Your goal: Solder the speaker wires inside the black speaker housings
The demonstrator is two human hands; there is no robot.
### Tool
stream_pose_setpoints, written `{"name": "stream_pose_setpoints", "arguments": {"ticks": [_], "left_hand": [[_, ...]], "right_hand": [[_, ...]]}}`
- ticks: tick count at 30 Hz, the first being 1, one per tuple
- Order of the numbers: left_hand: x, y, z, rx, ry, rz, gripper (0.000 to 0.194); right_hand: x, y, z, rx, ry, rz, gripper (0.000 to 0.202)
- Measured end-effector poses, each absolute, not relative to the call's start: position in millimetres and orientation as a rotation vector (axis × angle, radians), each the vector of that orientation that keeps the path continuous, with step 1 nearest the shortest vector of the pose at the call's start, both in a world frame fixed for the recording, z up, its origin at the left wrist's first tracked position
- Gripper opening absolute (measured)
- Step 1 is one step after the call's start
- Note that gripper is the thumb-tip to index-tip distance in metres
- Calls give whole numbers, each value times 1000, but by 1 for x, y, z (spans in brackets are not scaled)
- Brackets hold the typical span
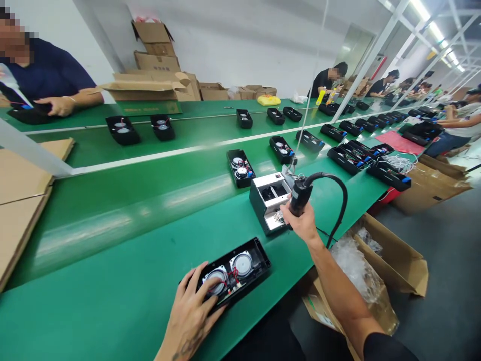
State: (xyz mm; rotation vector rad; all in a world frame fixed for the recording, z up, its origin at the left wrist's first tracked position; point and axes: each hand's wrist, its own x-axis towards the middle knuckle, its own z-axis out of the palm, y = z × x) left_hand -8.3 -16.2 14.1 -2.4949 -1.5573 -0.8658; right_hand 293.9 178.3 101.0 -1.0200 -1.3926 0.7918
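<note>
A black speaker housing (246, 288) lies tilted across the near edge of the green bench, its open side up. Inside are two round speaker drivers (241, 264) with red and black wires. My left hand (197, 296) grips its left end, some fingers over the far wall and others reaching over the nearer driver, thumb along the near side. My right hand (300, 220) is wrapped around a black electric screwdriver (300, 194), its cable looping to the right. The screwdriver's lower end is over the front of a screw feeder (268, 200); its tip is hidden.
Behind the feeder, more speaker housings (241, 168) stand along the green conveyor (150, 185). Cardboard boxes with clear plastic bags (353, 268) are below the bench at right. A flat carton (26, 195) lies at left. Across the line a co-worker (52, 75) handles a housing.
</note>
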Motion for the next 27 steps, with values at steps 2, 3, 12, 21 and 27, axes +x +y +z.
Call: {"name": "stream_pose_setpoints", "arguments": {"ticks": [2,3,12,21,27], "left_hand": [[0,-17,12,-2482,-1609,-890,17],[5,-16,12,-2477,-1625,-900,17],[27,-4,12,-2480,-1678,-921,19],[26,-6,12,-2486,-1681,-917,18],[26,-4,14,-2484,-1672,-925,15]], "right_hand": [[290,159,103,-925,-1352,979,32],[287,148,104,-842,-1313,1053,31],[250,82,82,-575,-1376,1171,43],[246,86,65,-633,-1366,1188,37],[241,88,65,-584,-1346,1206,39]]}}
